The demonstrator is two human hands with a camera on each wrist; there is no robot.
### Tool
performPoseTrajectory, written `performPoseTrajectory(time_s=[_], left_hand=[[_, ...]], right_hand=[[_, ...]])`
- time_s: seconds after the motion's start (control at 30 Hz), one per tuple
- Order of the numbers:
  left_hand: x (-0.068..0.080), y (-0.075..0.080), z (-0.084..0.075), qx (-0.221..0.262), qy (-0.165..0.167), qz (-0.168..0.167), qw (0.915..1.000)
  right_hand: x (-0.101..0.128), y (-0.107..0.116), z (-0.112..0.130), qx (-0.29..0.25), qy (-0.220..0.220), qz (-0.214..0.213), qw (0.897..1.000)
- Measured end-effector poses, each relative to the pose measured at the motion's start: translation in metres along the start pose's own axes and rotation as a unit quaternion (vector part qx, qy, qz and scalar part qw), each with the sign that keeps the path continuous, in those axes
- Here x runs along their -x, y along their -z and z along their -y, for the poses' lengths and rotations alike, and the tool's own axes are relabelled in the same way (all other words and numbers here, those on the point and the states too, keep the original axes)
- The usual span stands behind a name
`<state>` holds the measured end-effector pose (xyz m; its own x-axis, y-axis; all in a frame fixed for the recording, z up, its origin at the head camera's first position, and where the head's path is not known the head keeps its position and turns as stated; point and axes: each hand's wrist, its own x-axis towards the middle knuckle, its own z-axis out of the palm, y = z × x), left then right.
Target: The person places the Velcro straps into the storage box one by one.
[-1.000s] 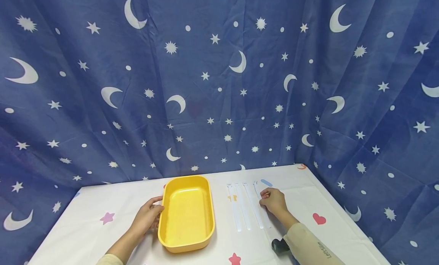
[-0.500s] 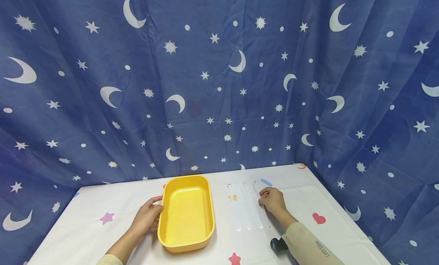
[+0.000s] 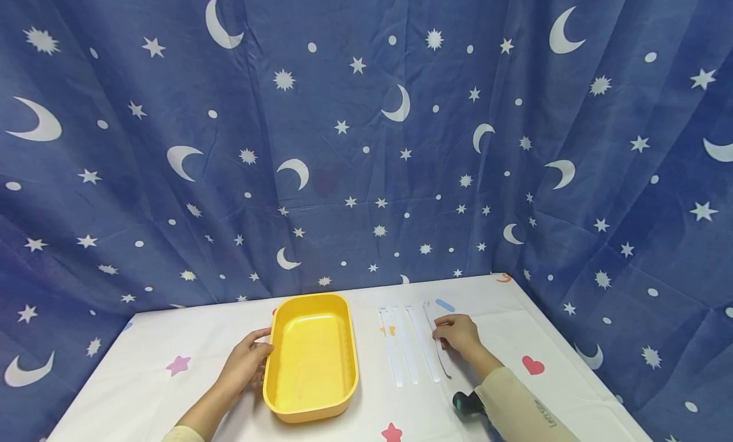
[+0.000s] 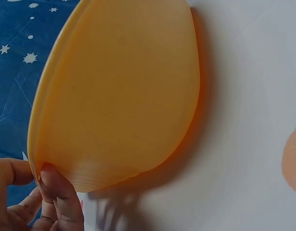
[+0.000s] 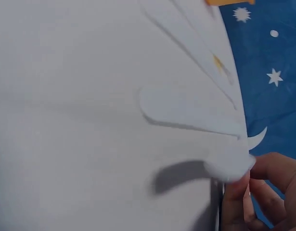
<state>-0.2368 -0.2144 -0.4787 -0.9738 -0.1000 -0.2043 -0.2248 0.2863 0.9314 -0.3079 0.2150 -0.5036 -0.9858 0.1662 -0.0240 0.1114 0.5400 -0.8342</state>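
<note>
A deep yellow plastic tub (image 3: 312, 366) with rounded corners stands on the table. My left hand (image 3: 246, 359) holds its left side, thumb and fingers at the rim and outer wall, as the left wrist view shows on the tub wall (image 4: 119, 96). To the right, my right hand (image 3: 460, 334) pinches a long, thin, whitish strip (image 3: 439, 353). Its rounded end (image 5: 227, 163) rises off the cloth and casts a shadow in the right wrist view. Just left of that hand lie three similar pale strips (image 3: 425, 346), side by side, each with a small squared top end.
A white tablecloth (image 3: 487, 391) printed with coloured shapes covers the table. Blue curtains (image 3: 343, 143) with moons and stars hang behind it and at the right. A dark object (image 3: 466, 404) shows at the right sleeve.
The strip in my right hand has tilted up from the cloth, its near end showing darker and apart from the table. My left hand and the tub stay put.
</note>
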Motion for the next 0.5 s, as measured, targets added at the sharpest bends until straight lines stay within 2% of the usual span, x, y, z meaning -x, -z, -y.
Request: performPoseTrajectory(time_s=[0.13, 0.27, 0.4, 0.5], left_hand=[[0.0007, 0.0001, -0.0001, 0.002, 0.0, 0.001, 1.0], [0.0016, 0.0, -0.0007, -0.001, 0.003, -0.002, 1.0], [0.0023, 0.0001, -0.0016, -0.004, 0.007, -0.004, 1.0], [0.0025, 0.0003, -0.0019, -0.004, 0.004, 0.0, 1.0]], right_hand=[[-0.0011, 0.0024, -0.0004, -0.066, -0.044, 0.029, 0.996], [-0.002, 0.0035, -0.0016, -0.127, -0.073, 0.05, 0.988], [-0.0019, 0.0048, -0.002, -0.181, -0.084, 0.077, 0.977], [-0.0017, 0.006, -0.0018, -0.199, -0.087, 0.091, 0.972]])
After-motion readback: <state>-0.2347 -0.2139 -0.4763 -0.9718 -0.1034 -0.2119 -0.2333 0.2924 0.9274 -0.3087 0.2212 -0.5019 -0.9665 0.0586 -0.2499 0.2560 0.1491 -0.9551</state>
